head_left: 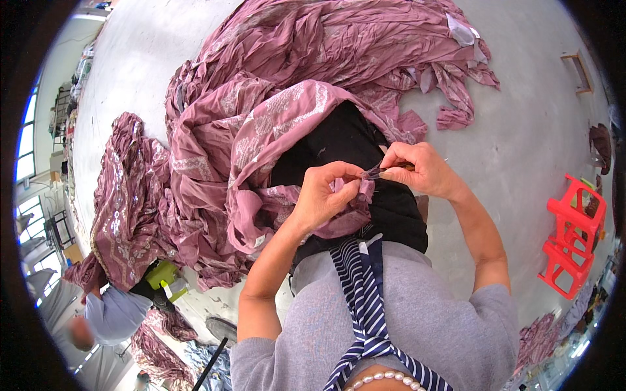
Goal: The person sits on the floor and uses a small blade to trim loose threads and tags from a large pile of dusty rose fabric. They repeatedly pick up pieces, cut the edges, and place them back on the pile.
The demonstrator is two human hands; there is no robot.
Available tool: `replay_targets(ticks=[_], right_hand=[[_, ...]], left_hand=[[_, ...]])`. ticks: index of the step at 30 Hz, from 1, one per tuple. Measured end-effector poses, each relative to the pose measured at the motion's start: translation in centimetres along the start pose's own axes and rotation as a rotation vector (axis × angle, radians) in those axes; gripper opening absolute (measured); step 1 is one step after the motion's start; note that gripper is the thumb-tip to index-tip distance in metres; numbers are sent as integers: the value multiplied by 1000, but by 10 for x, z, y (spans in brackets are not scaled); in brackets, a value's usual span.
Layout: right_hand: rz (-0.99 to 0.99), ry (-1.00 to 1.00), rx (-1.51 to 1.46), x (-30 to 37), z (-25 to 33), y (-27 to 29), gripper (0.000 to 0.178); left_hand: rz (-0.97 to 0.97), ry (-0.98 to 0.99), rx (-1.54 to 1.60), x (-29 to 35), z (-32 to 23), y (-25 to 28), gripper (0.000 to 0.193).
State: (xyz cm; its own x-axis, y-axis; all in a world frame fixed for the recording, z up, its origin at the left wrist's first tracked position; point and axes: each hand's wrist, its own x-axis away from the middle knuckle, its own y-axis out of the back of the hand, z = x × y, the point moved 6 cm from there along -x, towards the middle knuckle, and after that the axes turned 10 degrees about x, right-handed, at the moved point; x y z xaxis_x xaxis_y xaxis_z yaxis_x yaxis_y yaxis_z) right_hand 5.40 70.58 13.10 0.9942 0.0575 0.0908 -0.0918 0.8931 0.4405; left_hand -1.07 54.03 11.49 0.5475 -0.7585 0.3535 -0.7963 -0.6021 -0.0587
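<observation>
A mauve-pink cloth (274, 130) with pale patterned bands lies in loose folds over my lap and spreads onto the grey floor. My left hand (328, 195) is closed, pinching an edge of this cloth between thumb and forefinger above my black-clothed lap (326, 140). Close against it, my right hand (420, 171) is closed around a small dark tool that looks like thread snips (375, 174). The tool's tip meets the pinched cloth edge. My fingers cover most of the tool.
More mauve cloth (339, 45) is heaped ahead, reaching left. Red plastic stools (570, 234) stand at the right, below a small wooden frame (578, 73). At the lower left, another person (114, 316) handles patterned cloth (130, 221) beside a green plastic item (163, 277).
</observation>
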Motion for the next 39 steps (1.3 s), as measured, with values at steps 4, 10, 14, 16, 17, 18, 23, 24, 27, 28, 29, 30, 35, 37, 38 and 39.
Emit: replay_targets(ticks=[4,10,14,16,17,18,23,24,27,28,29,30,35,37,38,39], right_hand=[[60,-95,-51,2,-11,1,22],[82,-77,-52,4,-7,-1,22],[85,-27,14,0,3,0,22],[81,3,57,0,5,1,23],[74,19,73,-1,4,1,23],[66,36,89,-1,3,1,24],[61,18,107,0,1,0,24],[61,5,94,0,1,1,24],[28,-78,-52,4,-4,-5,24],[21,-84,-97,5,-6,-8,23],[14,-90,-141,6,-9,-11,23],[8,-95,-187,6,-10,-13,23],[27,-124,-172,5,-8,-11,22],[-5,-131,-153,5,-10,-8,22],[-34,-139,-153,6,-14,-7,21],[-63,-145,-155,7,-17,-6,21]], left_hand=[[23,-31,-20,0,-4,1,14],[53,-80,-49,-3,-5,-1,15],[78,-81,-43,-4,-5,-3,16],[88,-82,-55,-4,-6,-4,16],[87,-79,-63,-4,-7,-4,16],[86,-76,-71,-4,-7,-4,16],[100,-206,-155,-3,-12,-4,15],[96,-254,-170,-2,-14,-4,15],[43,-12,-81,-1,-8,1,19],[47,-35,-100,-2,-10,2,19],[50,-58,-119,-2,-12,2,19],[53,-81,-138,-2,-14,2,19],[60,-112,-129,0,-15,1,15],[60,-130,-134,0,-16,1,14],[60,-115,-129,1,-16,2,14],[60,-99,-126,1,-15,2,14]])
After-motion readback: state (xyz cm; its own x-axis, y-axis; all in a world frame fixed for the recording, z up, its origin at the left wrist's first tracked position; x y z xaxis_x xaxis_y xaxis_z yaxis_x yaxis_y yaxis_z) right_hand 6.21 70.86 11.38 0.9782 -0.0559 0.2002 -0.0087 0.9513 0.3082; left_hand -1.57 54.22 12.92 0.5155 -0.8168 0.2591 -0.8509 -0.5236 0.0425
